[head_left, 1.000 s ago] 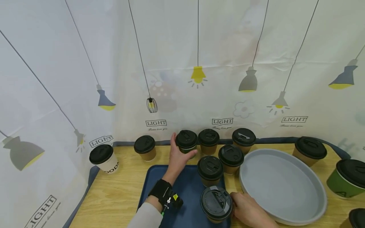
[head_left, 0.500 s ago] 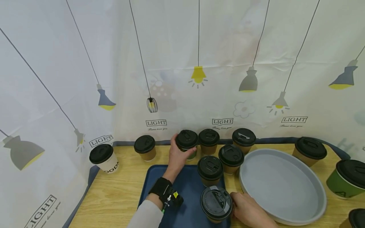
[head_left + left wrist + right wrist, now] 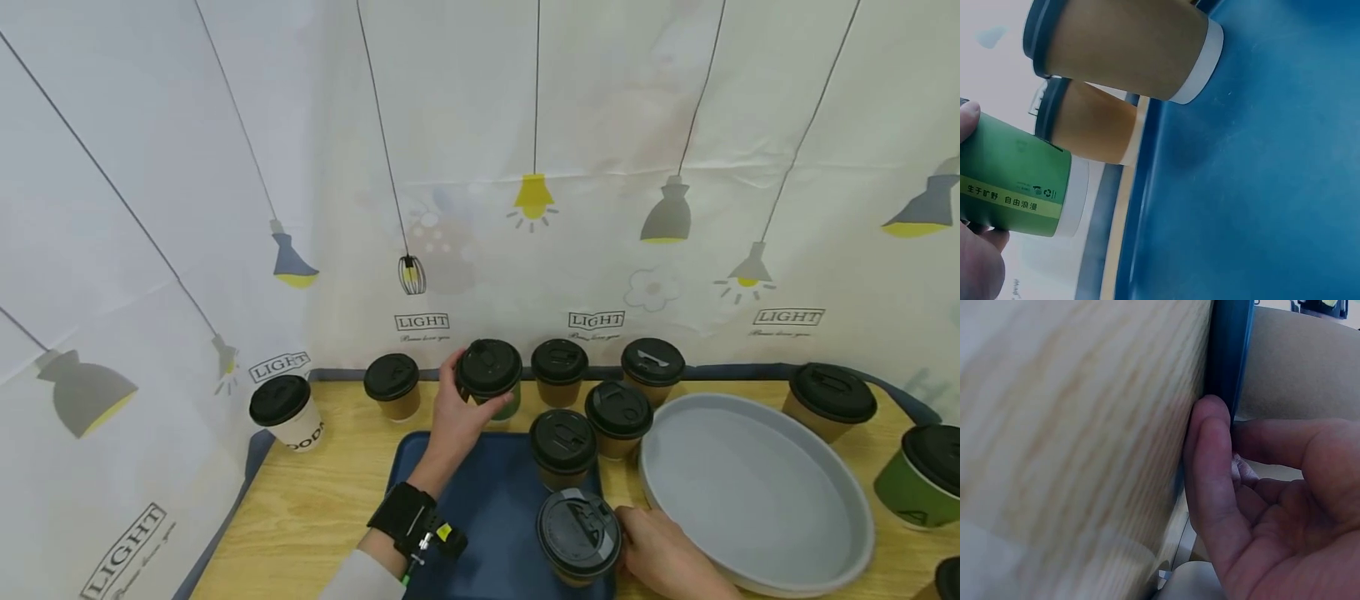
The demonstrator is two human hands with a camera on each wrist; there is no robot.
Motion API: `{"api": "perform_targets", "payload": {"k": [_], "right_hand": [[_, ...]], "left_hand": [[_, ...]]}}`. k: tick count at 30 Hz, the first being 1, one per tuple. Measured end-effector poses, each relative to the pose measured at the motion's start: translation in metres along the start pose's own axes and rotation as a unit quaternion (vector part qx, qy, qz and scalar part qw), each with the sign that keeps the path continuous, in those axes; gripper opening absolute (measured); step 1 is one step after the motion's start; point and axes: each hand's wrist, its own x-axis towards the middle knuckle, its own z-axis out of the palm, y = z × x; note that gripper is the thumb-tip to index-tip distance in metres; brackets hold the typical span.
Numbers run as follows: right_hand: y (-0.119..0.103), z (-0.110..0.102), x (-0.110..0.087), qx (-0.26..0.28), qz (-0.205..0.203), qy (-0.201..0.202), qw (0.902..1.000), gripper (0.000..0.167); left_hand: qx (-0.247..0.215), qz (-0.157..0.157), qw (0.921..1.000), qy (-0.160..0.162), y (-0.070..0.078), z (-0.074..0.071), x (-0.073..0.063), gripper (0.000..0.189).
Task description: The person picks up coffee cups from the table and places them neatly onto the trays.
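My left hand (image 3: 456,425) grips a green paper coffee cup (image 3: 1016,172) with a black lid (image 3: 489,365), beyond the far edge of a blue tray (image 3: 480,508). In the left wrist view the cup's white base appears raised off the table. My right hand (image 3: 667,546) pinches the tray's right rim (image 3: 1230,359), with the thumb on the inner side and fingers outside. Two brown coffee cups stand on the tray's right side: a near one (image 3: 577,542) beside my right hand and another (image 3: 562,450) behind it.
Brown lidded cups (image 3: 558,387) (image 3: 618,421) (image 3: 652,367) stand behind and right of the tray. Left are a brown cup (image 3: 393,387) and a white cup (image 3: 288,417). A round grey tray (image 3: 757,492) lies right, with a green cup (image 3: 918,479) beyond it.
My left hand has closed its thumb onto the green cup and raised it slightly towards me. The right hand stays at the tray rim. The head view has shifted a little.
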Motion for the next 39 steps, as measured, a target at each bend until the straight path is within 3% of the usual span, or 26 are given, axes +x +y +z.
{"api": "perform_targets", "payload": {"k": [9,20,26,39], "right_hand": [[0.002,0.001,0.0,0.0,-0.009,0.004,1.0,0.011],[0.002,0.0,0.001,-0.005,-0.009,0.01,0.9999,0.013],[0.002,0.001,0.001,-0.012,-0.011,0.011,0.9998,0.013],[0.002,0.001,0.001,-0.003,-0.009,0.007,0.9999,0.011]], "left_hand": [[-0.018,0.019,0.9993,-0.027,0.012,-0.02,-0.023,0.091],[0.002,0.002,0.9971,-0.076,0.013,-0.034,-0.047,0.095],[0.01,0.006,0.9961,-0.087,0.008,-0.036,-0.053,0.093],[0.03,-0.023,0.9902,-0.134,-0.008,-0.031,-0.058,0.092]]}}
